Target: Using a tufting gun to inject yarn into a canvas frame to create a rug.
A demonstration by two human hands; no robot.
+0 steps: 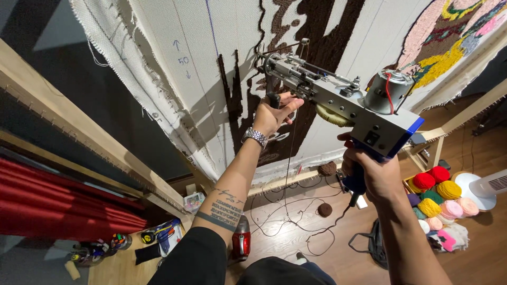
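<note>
A silver and blue tufting gun (338,97) is pressed with its needle tip against a white backing cloth (179,68) stretched on a wooden frame (79,132). My left hand (274,113), wearing a metal wristwatch, grips the gun's black front handle. My right hand (369,171) holds the blue rear grip under the motor. Brown yarn (290,174) runs down from the gun to the floor. Dark brown tufted patches (311,31) cover the cloth beside the needle.
A box of coloured yarn balls (438,198) sits on the wooden floor at right, next to a white fan (483,187). Brown yarn balls (325,209), a black cable, a red tool (241,240) and small items lie below. Red fabric (58,206) hangs at left.
</note>
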